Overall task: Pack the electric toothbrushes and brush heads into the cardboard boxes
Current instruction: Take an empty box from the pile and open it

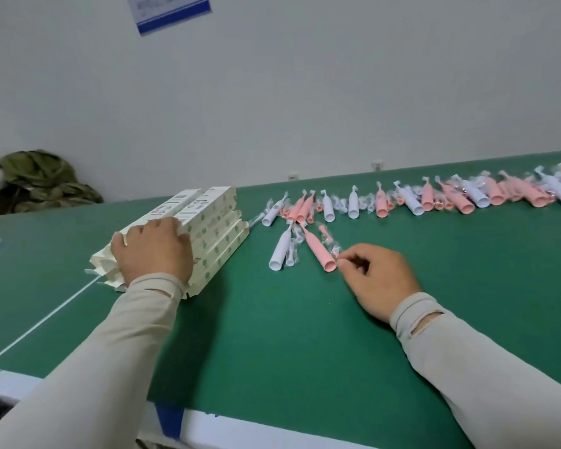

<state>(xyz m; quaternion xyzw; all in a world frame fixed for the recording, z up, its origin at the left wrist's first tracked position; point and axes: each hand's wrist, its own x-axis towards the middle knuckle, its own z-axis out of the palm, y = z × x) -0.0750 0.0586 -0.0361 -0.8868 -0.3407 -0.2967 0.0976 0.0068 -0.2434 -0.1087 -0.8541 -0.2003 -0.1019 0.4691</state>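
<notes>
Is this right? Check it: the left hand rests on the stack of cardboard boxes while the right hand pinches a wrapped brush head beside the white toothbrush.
Not quite. In the head view the left hand does rest on the stack of cardboard boxes, but the right hand pinches the wrapped brush head beside the pink toothbrush, not the white one.

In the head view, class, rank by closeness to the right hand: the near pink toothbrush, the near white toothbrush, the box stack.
1. Near pink toothbrush, beside the right hand.
2. Near white toothbrush, further left.
3. Box stack, far left.
</notes>
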